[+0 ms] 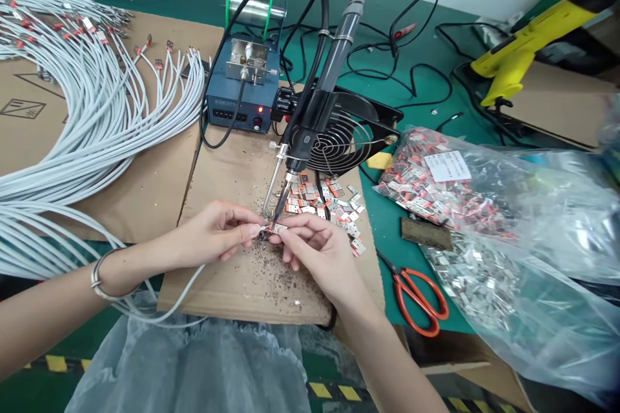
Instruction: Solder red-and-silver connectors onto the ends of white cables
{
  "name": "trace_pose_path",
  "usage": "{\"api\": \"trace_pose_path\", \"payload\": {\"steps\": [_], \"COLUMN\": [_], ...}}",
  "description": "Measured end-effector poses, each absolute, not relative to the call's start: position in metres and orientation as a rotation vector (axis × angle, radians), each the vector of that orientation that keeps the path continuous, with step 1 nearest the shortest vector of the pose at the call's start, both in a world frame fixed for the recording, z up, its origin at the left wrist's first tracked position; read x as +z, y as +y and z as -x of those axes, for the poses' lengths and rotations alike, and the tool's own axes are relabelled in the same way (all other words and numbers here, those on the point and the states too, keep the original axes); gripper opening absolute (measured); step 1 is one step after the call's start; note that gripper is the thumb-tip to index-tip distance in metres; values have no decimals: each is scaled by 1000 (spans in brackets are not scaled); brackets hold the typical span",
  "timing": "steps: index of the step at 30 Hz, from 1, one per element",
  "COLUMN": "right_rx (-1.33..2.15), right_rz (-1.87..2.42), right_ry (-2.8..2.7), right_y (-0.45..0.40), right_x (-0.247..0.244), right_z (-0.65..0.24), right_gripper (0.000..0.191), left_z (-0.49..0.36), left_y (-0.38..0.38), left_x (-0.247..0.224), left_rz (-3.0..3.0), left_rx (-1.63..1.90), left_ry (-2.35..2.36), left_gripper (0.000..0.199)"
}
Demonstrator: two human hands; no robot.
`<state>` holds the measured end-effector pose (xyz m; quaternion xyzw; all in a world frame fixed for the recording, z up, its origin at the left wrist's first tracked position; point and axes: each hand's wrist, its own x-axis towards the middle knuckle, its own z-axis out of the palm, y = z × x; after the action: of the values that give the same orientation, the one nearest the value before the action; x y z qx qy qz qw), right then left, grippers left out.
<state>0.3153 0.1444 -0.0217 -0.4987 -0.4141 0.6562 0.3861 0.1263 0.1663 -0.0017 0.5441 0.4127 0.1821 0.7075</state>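
My left hand point(225, 231) pinches the end of a white cable point(186, 293), whose length trails down and to the left. Opposite it, my right hand point(314, 242) grips a small orange-and-silver USB connector point(277, 228) between thumb and fingers. Cable end and connector meet under the tip of a soldering iron point(285, 197), which is clamped in a stand and points down. A thin metal guide tube point(274, 181) runs beside the iron to the same spot. Whether the wires touch the connector is too small to tell. Loose USB connectors point(351, 213) lie just behind my right hand.
A blue solder feeder point(237, 93) with a solder wire spool point(249, 8) stands behind, beside a black fan point(339, 142). Bundled white cables point(97, 135) fill the left. Orange-handled scissors point(421, 300), bags of connectors point(426, 181) and a yellow tool point(527, 45) are right.
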Motion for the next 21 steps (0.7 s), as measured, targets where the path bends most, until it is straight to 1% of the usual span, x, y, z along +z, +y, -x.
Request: {"api": "trace_pose_path", "payload": {"steps": [7,12,21], "right_rx": [1654,1618,1639], "right_rz": [1244,1286,1283], "right_ry": [-1076,-1096,-1098], "right_y": [146,147,146], "right_x": [-20,-19,-19], "right_z": [-314,-313,-315], "right_gripper": [14,14,12], "left_z": [-124,-127,-127], "left_y": [166,167,167], "left_x": [-6,-3,3], "left_rz": [-1235,-1213,-1190], "left_rx": [389,389,384], "left_ry": [934,971,938], "left_gripper": [26,21,20]}}
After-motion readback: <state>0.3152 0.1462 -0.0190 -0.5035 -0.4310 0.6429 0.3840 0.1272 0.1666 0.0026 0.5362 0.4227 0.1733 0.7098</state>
